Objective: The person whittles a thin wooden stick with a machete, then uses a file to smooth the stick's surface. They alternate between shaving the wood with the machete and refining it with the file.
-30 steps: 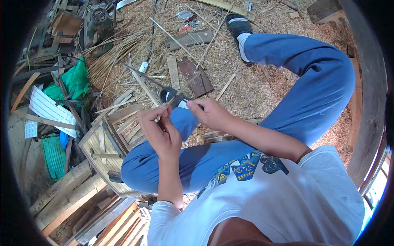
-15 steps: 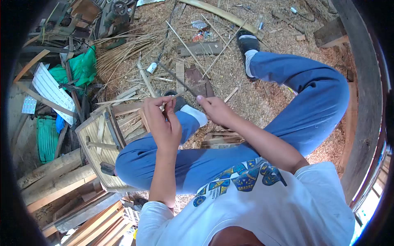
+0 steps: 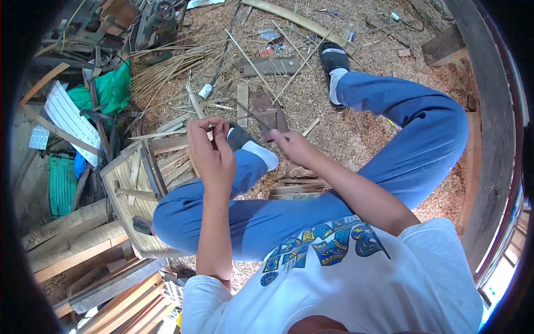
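This looks like a rough woodworking place. Shavings [image 3: 367, 133] cover the ground, with planks [image 3: 83, 245] and thin sticks [image 3: 167, 72] lying around.

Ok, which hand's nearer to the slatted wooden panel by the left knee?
Left. The left hand is up and right of the panel in view, not touching it; the right hand is farther right, past the left one.

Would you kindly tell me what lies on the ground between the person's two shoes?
In the head view, a dark brown board and thin sticks lie there on wood shavings.
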A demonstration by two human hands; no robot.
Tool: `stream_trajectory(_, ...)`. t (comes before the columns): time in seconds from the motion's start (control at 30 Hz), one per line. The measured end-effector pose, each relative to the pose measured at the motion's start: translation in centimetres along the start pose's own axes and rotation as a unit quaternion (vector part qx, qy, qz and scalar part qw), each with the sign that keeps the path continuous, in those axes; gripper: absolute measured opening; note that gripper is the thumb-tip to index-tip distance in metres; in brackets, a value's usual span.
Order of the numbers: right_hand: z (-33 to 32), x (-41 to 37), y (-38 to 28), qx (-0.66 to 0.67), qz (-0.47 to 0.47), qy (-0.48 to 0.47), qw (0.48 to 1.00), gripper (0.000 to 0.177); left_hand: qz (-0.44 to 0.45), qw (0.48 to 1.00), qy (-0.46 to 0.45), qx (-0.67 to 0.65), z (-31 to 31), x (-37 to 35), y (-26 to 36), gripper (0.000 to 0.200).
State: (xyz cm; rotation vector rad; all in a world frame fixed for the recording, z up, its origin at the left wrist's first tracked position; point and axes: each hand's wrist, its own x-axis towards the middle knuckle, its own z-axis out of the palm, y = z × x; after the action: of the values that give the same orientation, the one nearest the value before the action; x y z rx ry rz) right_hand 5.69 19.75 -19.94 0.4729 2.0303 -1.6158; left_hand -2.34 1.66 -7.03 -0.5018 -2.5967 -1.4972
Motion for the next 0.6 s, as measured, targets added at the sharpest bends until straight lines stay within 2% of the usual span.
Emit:
stream_trajectory(0.07,-0.6,1.5,4.0,-0.026,0.164,0.007,0.986,0.072,0.003,1.0,-0.001,0.005,-0.1,0.4,0.2,0.007)
stream_trajectory(0.13,-1.3,0.4,1.8,-0.023,0.079,0.037,0.996,0.074,0.009,1.0,0.006,0.0,0.0,0.6,0.4,0.006)
stream_trajectory(0.23,0.3,0.2,-0.2,0.004,-0.064,0.025,0.998,0.078,0.017,1.0,0.01,-0.024,0.2,0.4,0.2,0.006)
stream_trajectory(0.33,0.3,0.4,2.4,-0.027,0.074,0.007,0.997,0.078,0.023,0.999,0.036,-0.009,0.0,0.2,-0.5,0.005)
stream_trajectory(0.37,0.4,1.8,6.3,-0.035,0.16,0.039,0.986,0.078,0.013,0.998,0.049,-0.025,0.0,0.4,-0.5,0.005)
stream_trajectory(0.47,-1.2,0.3,2.5,-0.057,0.116,0.024,0.991,0.08,0.014,0.997,0.065,-0.035,0.1,1.2,-0.6,0.005)
stream_trajectory(0.5,-0.1,0.2,2.4,-0.057,0.025,0.062,0.996,0.083,0.005,0.998,0.059,-0.029,-0.2,0.9,-0.7,0.005)
stream_trajectory(0.6,0.2,-0.4,2.2,-0.09,0.014,0.036,0.995,0.085,-0.015,0.997,0.076,-0.022,-1.0,0.0,-2.0,0.005)
